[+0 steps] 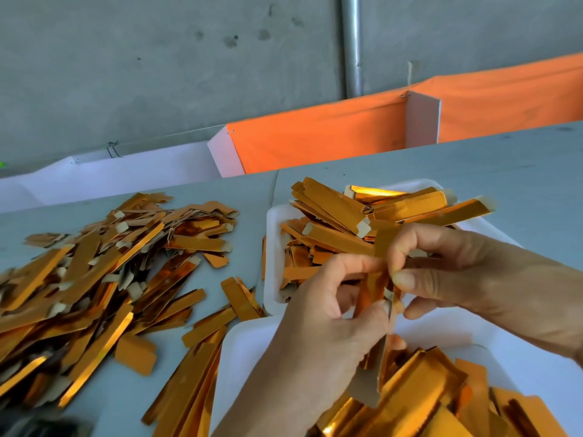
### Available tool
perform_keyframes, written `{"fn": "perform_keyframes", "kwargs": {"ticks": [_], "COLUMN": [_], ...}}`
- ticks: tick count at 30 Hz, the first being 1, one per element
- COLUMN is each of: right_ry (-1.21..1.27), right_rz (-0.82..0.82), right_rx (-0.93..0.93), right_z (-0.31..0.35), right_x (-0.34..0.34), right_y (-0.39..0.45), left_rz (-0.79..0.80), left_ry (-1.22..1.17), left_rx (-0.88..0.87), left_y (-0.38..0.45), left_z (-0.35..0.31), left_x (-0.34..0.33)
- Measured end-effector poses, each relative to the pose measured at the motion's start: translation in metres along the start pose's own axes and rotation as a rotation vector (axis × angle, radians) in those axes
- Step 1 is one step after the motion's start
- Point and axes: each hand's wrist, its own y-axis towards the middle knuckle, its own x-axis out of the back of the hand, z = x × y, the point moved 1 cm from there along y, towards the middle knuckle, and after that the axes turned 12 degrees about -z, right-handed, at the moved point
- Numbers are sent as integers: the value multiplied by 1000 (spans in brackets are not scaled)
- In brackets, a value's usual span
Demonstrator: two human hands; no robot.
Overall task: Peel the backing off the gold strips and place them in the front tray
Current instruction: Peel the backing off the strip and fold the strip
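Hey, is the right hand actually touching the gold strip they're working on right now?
Touching. The head view shows the right hand pinching the upper end of the gold strip between thumb and fingers, no gap visible.

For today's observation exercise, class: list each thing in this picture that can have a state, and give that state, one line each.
Left hand: pinching the held strip.
Right hand: pinching the same strip from the other side.
Held gold strip: between both hands, over the near tray.
Near tray: holds gold strips.
Far tray: heaped with gold strips.
Loose pile: spread on the table, left of the trays.
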Motion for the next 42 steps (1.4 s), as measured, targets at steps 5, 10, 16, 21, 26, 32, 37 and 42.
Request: {"fn": "perform_keyframes", "kwargs": {"ticks": [5,10,16,21,26,32,37,42], "right_ry": [-54,-81,-40,-95,-75,-171,-233,-295], "right_rz": [-38,-87,-119,-132,-156,-202,-335,-417], "right_rx": [34,44,30,63,43,31,17,-21], "right_z": [-1,-2,0,-1,3,5,5,7], "right_x": [-2,-6,-7,-12,-13,-16,-24,-26], "right_y": [0,2,3,3,2,3,1,1], "left_rz": [-22,-40,-47,-73,-48,-44,-45,-74], "left_ry": [71,89,-10,-43,-92,-77,-19,9], "left_rx": [-30,-33,14,55,76,29,-6,-54], "left_y": [-1,-2,-2,-1,-1,0,1,1], "left_z": [-1,-1,-5,-3,-1,0,0,-2], "left_x": [0,0,2,2,3,2,1,2]}}
